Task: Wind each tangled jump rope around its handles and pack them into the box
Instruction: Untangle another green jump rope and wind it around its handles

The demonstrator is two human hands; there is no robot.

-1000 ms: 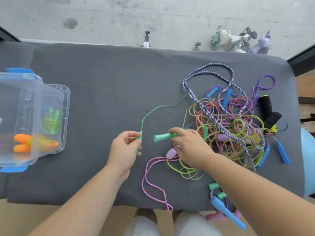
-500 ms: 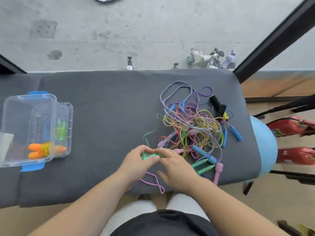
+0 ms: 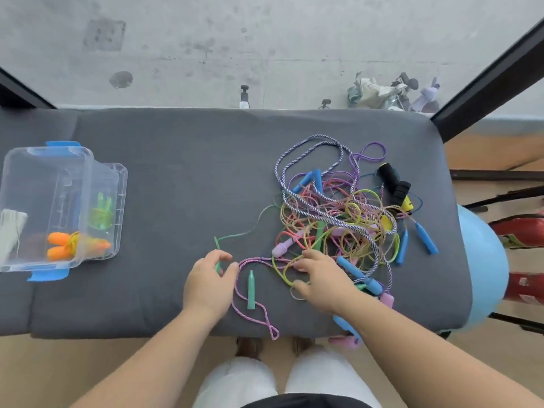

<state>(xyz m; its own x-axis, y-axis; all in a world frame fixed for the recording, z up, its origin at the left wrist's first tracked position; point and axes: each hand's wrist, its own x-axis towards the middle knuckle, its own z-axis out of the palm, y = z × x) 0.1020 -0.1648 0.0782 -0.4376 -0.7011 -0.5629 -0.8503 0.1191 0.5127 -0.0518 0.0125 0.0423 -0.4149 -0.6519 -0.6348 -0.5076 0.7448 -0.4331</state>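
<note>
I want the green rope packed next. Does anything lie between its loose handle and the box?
Only the left hand, pinching the green cord, lies between the green handle and the box. The cord's far end runs into the tangle, and a pink rope touches the handle.
</note>
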